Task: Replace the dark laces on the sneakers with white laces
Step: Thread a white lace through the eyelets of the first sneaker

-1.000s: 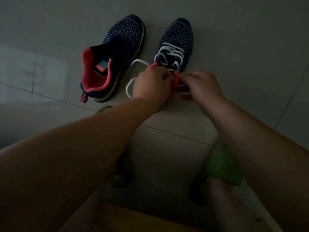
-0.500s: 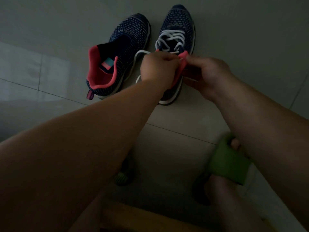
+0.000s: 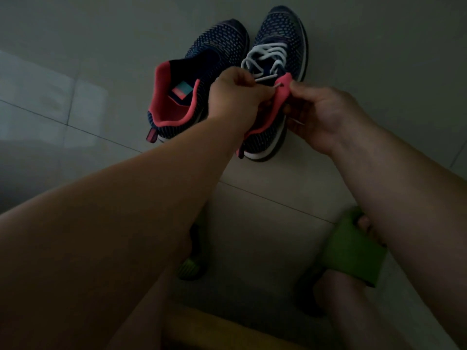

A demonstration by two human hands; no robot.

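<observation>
The left hand [image 3: 236, 97] is pinching the white lace [image 3: 267, 56] end while the right hand [image 3: 321, 117], at 3 o'clock, is holding the pink collar [image 3: 283, 90] open for threading.

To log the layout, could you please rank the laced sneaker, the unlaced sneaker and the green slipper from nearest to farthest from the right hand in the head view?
1. Laced sneaker: touching the right hand, which holds its pink collar.
2. Unlaced sneaker: to the left, beyond the left hand.
3. Green slipper: farthest, lower down by the person's foot.
</observation>
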